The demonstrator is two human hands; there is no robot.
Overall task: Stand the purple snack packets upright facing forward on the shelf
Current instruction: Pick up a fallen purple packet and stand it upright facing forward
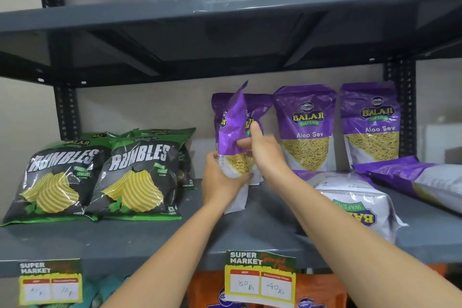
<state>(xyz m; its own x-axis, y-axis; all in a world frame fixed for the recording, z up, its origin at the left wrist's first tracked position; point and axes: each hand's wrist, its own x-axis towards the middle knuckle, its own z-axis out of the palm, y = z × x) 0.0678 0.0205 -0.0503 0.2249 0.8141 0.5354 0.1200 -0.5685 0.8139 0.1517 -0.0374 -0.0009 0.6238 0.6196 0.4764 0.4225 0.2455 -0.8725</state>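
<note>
Both hands hold one purple Aloo Sev packet (233, 130) at the middle of the grey shelf (150, 237). It is nearly upright, twisted edge-on with its top bent. My left hand (220, 180) grips its lower left side; my right hand (265, 150) pinches its middle from the right. Another purple packet (260, 105) stands right behind it, mostly hidden. Two more purple packets (306, 127) (371, 122) stand upright facing forward to the right. In front of these, one packet (355, 205) lies flat, upside down, and another (420, 177) lies flat at the far right.
Several black-and-green Rumbles chip bags (100, 177) lean at the shelf's left. A bare gap separates them from the purple packets. The upper shelf (225, 10) hangs close above. Price tags (260, 277) (50, 282) hang on the front edge; orange packets (320, 290) sit below.
</note>
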